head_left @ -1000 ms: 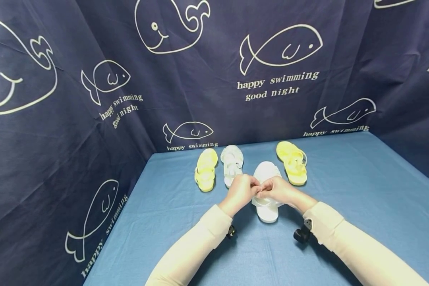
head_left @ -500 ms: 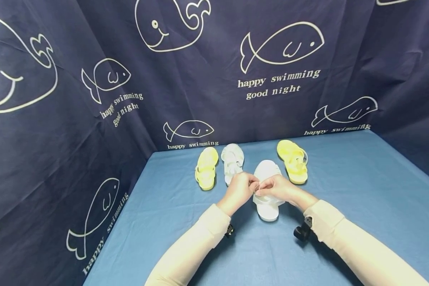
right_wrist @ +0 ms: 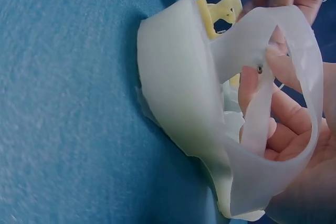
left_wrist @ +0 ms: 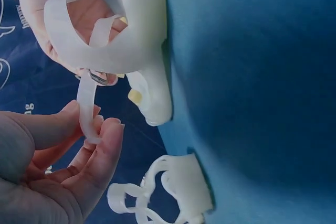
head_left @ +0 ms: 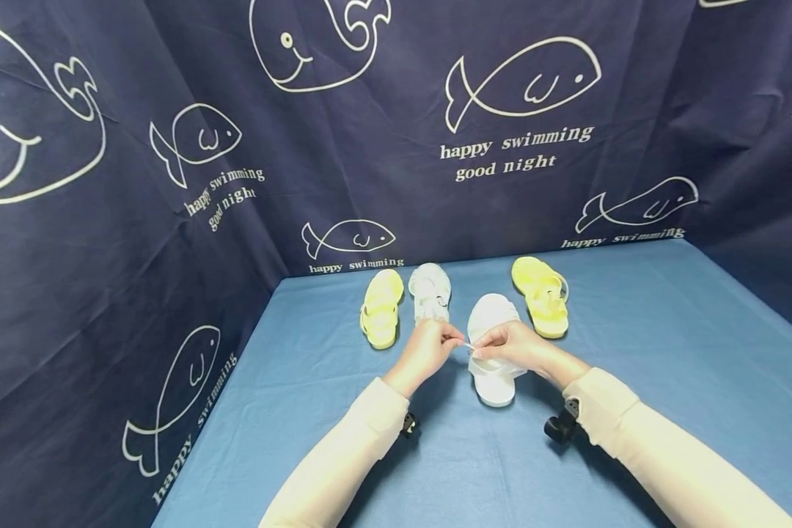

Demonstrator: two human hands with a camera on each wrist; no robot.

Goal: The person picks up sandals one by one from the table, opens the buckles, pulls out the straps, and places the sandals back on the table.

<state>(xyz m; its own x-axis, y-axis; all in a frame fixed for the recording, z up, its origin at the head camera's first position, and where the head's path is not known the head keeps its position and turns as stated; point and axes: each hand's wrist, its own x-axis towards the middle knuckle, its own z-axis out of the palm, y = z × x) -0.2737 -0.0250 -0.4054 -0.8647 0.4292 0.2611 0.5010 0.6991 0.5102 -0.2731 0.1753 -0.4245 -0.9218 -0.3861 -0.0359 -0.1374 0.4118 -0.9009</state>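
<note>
White sandal [head_left: 495, 389], 1, upright on blue cloth [head_left: 277, 418] at the right hand [head_left: 524, 348], which pinches beside the buckle [left_wrist: 97, 77]; likely light, sole firm, strap [left_wrist: 85, 98] pliable, slick, best held by its tip, which the left hand [head_left: 427, 349] pinches between thumb and finger.

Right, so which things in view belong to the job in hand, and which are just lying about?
In the job:
nearer white sandal
its thin strap, pinched by the left hand
small metal buckle, by the right hand

Apparently just lying about:
farther white sandal
left-side yellow sandal
right-side yellow sandal
</note>
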